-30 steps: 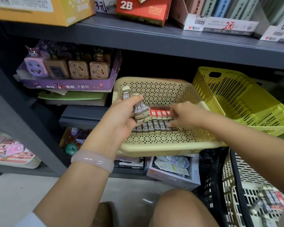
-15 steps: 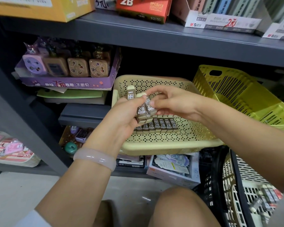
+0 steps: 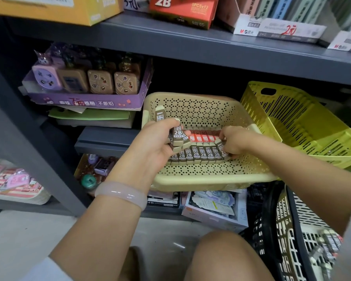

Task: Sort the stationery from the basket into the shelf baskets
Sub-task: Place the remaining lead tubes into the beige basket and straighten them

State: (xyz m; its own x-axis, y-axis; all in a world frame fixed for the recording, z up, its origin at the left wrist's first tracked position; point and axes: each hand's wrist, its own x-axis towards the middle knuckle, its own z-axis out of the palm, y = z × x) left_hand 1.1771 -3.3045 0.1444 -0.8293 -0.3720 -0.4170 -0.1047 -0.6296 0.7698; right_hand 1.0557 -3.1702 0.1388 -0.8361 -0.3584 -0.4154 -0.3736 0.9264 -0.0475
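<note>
A beige perforated shelf basket (image 3: 207, 181) sits on the lower shelf, holding a row of brown 2B erasers (image 3: 199, 155) with a row of red-sleeved erasers (image 3: 203, 137) behind it. My left hand (image 3: 150, 147) grips a bunch of brown 2B erasers (image 3: 177, 135) over the basket's left side. My right hand (image 3: 234, 141) pinches one brown eraser (image 3: 223, 151) at the right end of the front row. The source basket (image 3: 304, 238), with more erasers inside, stands at the lower right.
An empty yellow-green basket (image 3: 304, 122) leans to the right of the beige one. A purple box of sharpeners (image 3: 85, 98) stands on the left. Boxes lie under the beige basket (image 3: 215, 207). The upper shelf (image 3: 211, 43) carries cartons. My knee (image 3: 225, 258) is at the bottom.
My right hand took one eraser from the bunch in my left hand and moved down and right, to the end of the front row in the beige basket.
</note>
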